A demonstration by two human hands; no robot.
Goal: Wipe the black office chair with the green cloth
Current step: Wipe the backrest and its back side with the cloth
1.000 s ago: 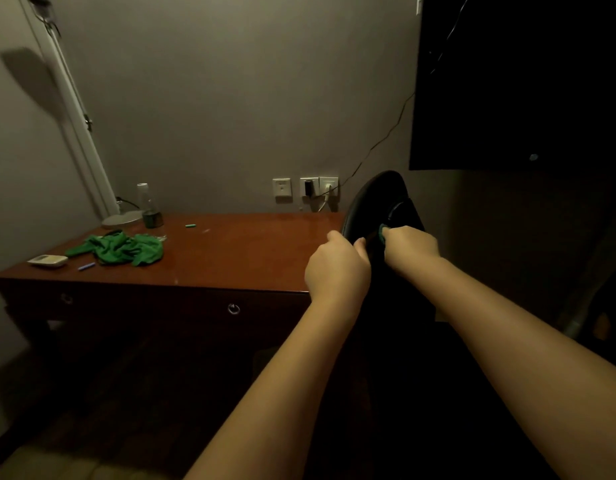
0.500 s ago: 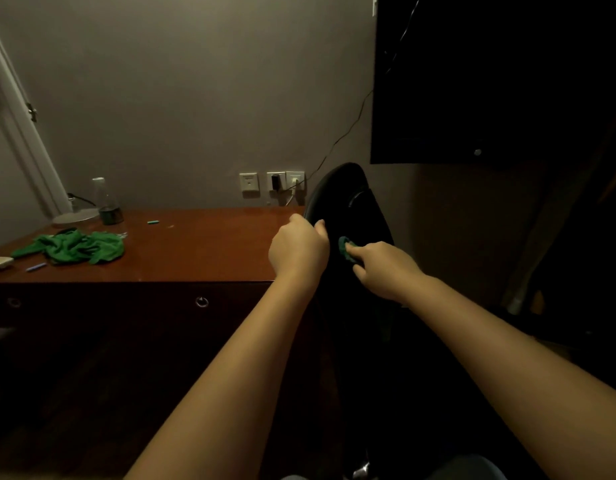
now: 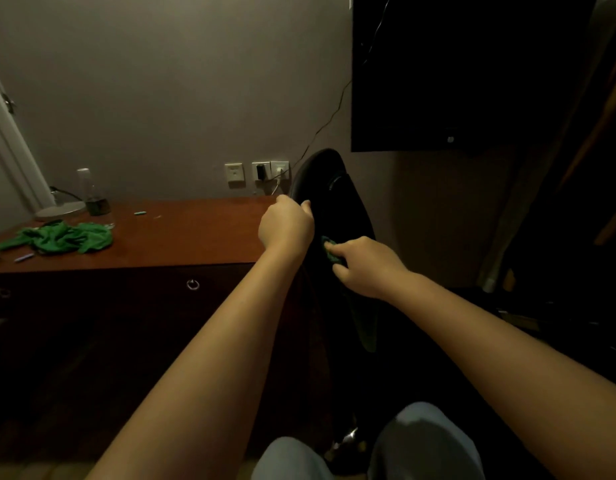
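Head view: my right hand (image 3: 365,265), pinching the bunched green cloth (image 3: 330,249) against the back of the black office chair (image 3: 329,181), has slid lower than a second ago. My left hand (image 3: 285,225) still grips the chair's edge. I judge the wipe is working downward.

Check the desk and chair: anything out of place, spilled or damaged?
Nothing spilled or damaged. A crumpled green cloth lies on the desk; the right hand presses a second green cloth to the black chair, whose edge the left hand grips.
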